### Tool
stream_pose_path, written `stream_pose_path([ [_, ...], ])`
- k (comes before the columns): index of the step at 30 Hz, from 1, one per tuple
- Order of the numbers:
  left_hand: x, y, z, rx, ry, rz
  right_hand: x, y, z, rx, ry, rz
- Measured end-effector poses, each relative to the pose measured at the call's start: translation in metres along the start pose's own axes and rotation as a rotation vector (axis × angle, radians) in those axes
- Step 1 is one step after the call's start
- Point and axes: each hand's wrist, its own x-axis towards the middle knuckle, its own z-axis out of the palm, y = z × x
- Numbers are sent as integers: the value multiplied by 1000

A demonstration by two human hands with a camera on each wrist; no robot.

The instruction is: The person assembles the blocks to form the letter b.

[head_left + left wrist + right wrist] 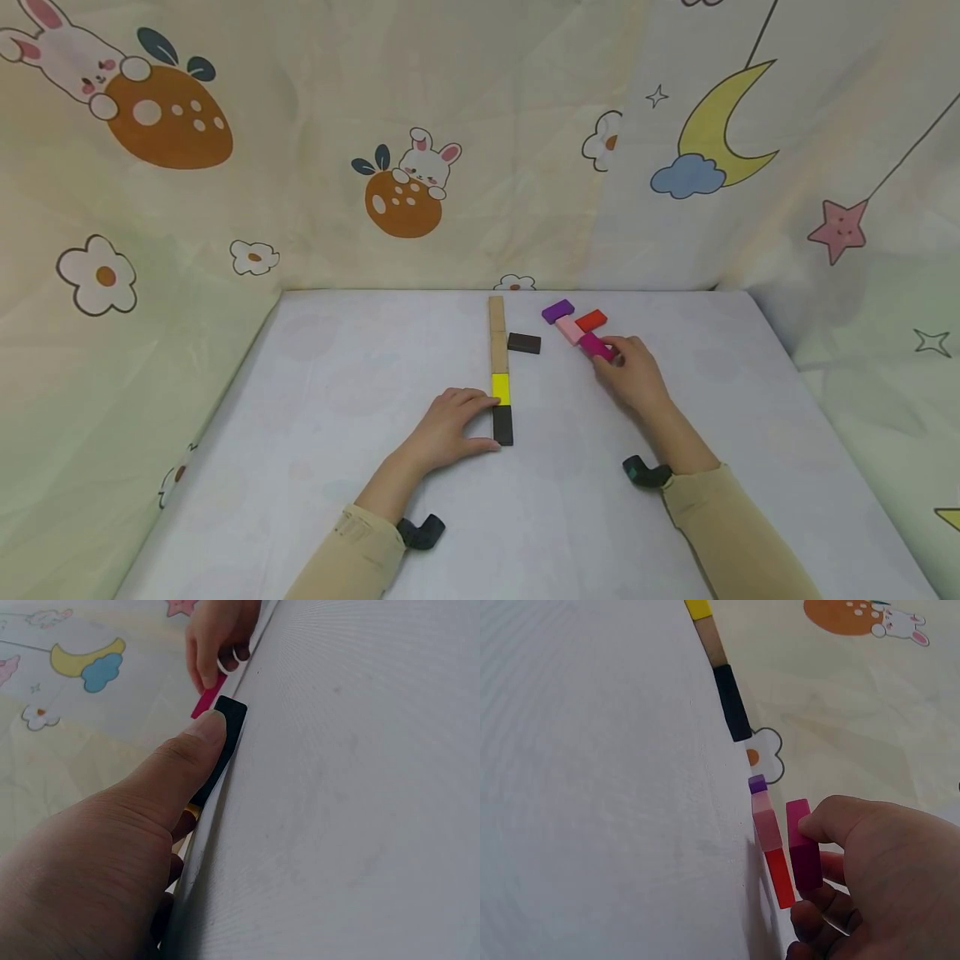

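Note:
A straight row of wooden blocks runs away from the person: a black block [503,426] nearest, then a yellow block [501,388] and two natural wood blocks [498,352]. Beside the row's near end, my left hand [448,429] has its thumb at the black block's near corner and a fingertip by the yellow-black joint. In the left wrist view, the thumb overlaps the black block [229,720]. My right hand [636,375] pinches a magenta block [804,844] between thumb and fingers, close to a pink block [569,330] and a red block [592,320].
A purple block [558,311] lies beyond the pink one. Another dark block [524,343] lies crosswise just right of the row. The white table [337,358] ends at a patterned cloth backdrop [315,100]. Each wrist wears a small black camera [422,532].

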Motion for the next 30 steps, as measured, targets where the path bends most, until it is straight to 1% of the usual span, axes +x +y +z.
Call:
stream_pose_path([
  [5,0,1,0,-8,8,7,0,-5,1,25,-41,-42],
  [9,0,2,-1,-8,17,12,1,-9,2,24,-81,-71],
  [16,0,2,-2,-5,19,12,2,-19,6,11,-145,-16],
  [23,0,1,-2,-9,15,7,7,-29,14,0,-183,-15],
  [30,0,1,-1,-11,14,5,10,-37,22,-25,-195,-1],
])
